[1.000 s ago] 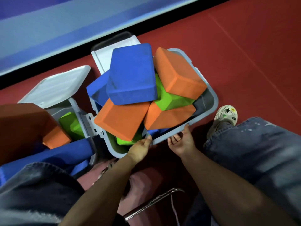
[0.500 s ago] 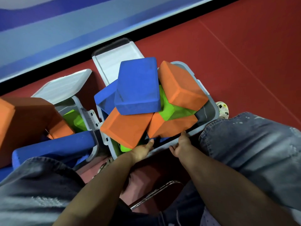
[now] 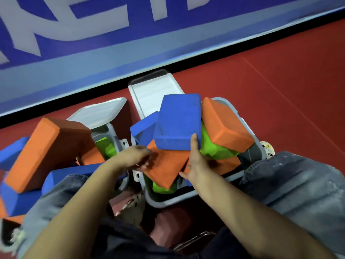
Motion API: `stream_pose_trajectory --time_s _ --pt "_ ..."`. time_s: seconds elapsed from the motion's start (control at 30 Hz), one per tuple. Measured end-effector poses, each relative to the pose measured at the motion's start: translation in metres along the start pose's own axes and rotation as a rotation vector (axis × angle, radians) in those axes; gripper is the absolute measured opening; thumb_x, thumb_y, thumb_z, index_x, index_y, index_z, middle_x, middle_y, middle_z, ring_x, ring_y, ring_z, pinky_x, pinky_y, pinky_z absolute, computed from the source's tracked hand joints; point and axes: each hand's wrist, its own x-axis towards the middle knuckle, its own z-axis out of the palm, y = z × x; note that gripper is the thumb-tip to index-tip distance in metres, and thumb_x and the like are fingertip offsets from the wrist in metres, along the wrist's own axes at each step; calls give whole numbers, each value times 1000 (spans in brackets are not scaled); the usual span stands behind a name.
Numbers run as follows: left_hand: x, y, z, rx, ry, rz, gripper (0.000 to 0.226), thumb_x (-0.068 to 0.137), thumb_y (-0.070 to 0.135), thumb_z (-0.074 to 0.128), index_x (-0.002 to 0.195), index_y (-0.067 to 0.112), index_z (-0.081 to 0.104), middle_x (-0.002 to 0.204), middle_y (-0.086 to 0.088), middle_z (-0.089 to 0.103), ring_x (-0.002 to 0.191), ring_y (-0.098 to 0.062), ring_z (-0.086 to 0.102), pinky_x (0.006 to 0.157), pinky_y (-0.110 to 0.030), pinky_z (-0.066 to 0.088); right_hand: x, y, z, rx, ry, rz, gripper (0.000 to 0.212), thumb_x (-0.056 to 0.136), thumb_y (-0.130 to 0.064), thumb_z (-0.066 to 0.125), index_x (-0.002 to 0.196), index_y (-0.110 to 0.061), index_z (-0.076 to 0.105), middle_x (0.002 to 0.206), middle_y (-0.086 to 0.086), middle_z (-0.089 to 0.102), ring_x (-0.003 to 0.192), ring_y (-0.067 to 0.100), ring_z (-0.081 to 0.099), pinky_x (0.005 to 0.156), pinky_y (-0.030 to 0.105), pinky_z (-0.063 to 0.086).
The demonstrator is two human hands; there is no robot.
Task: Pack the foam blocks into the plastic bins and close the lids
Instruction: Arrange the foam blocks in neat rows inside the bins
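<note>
1. Right bin [image 3: 169, 201]: grey plastic, on the red floor [image 3: 280, 94], overfilled. Foam blocks are heaped above the rim, and only the near rim and part of the right wall show.
2. Its lid [image 3: 149, 90] is open, tipped back behind the heap; the lower part is hidden by blocks.
3. Top blue block [image 3: 179, 120] sits highest, tilted. A second blue block [image 3: 144, 128] pokes out to its left, mostly covered.
4. Right hand [image 3: 195, 161]: fingers run up the near right corner of the top blue block, thumb side hidden below. It touches the block, but I can't tell if it is actually gripped.
5. Left hand [image 3: 135, 157]: motion-blurred, fingers curled at the left edge of the orange block [image 3: 166, 169] lying under the blue one. Grip can't be confirmed.
6. Another orange block [image 3: 224, 124] leans on the bin's right side. The green block [image 3: 212, 148] beneath it is half hidden, and a further green piece [image 3: 164, 187] shows deep near the front rim.
7. Left bin [image 3: 112, 135]: only a strip of wall and latch is visible, with its lid [image 3: 99, 113] open. A large orange block [image 3: 43, 152] and a blue block [image 3: 71, 176] cover it, both cut off by the frame edge and the denim knee [image 3: 56, 199].
8. Shoe [image 3: 268, 149] is barely visible behind the right knee.
</note>
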Motion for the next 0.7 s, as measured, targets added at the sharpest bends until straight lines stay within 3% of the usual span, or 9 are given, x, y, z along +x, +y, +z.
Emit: stream_pose_trajectory --time_s 0.07,0.13,0.23,0.27,0.33,0.43,0.5,0.6,0.7 --pt "7 -2 -13 -58 237 17 16 94 18 51 79 12 52 65 -6 55 52 -15 50 51 -21 43 -12 -15 12 -46 -29 46 118 40 -84 68 138 -27 37 142 2 41 122 27 47 75 56 48" --pt "17 -13 -18 65 379 36 15 90 25 58 95 11 53 89 -10 60 70 -18 54 60 -26 44 -5 -26 17 -30 -53 26 87 67 -63 72 138 -27 36 143 4 42 127 28 46 91 55 44" --pt "28 -32 -11 140 284 16 62 83 29 71 134 11 40 125 -10 49 106 -23 53 83 -29 43 7 -30 22 -22 -18 -138 70 70 -42 78 127 -29 40 130 -2 55 111 25 58 70 41 48" --pt "32 -35 -8 128 226 6 77 82 29 73 143 11 30 134 -10 44 118 -26 50 90 -30 42 8 -31 23 -2 11 -223 70 69 -38 79 126 -28 39 126 -4 56 108 23 60 69 40 49" --pt "40 -39 -3 54 133 -11 96 78 31 77 150 13 16 147 -8 36 129 -29 45 102 -35 41 3 -39 25 -27 46 -411 84 61 -39 82 130 -27 35 126 -2 56 109 21 60 85 45 52" --pt "50 -50 1 -9 32 -29 111 65 37 85 150 17 16 145 -6 38 120 -24 50 100 -38 45 -15 -61 19 -412 117 -813 97 60 -38 82 142 -26 31 138 4 44 125 20 46 107 32 37" --pt "49 -52 3 74 -1 18 103 66 38 85 146 22 22 136 -4 44 111 -20 53 91 -33 48 -33 -80 15 -609 127 -1002 89 70 -27 79 144 -29 30 136 6 39 125 20 42 98 16 28" --pt "45 -46 -4 180 74 79 111 44 62 76 141 39 27 128 -3 47 111 -24 56 93 -39 51 -55 -104 16 -726 81 -1192 88 73 -24 78 146 -30 28 118 2 35 119 23 46 95 16 30" --pt "41 -44 -21 239 78 107 103 42 68 70 136 49 30 125 -1 50 110 -22 58 95 -35 50 -58 -116 20 -843 56 -1294 90 73 -26 78 147 -32 26 114 -3 31 116 21 46 94 15 30"
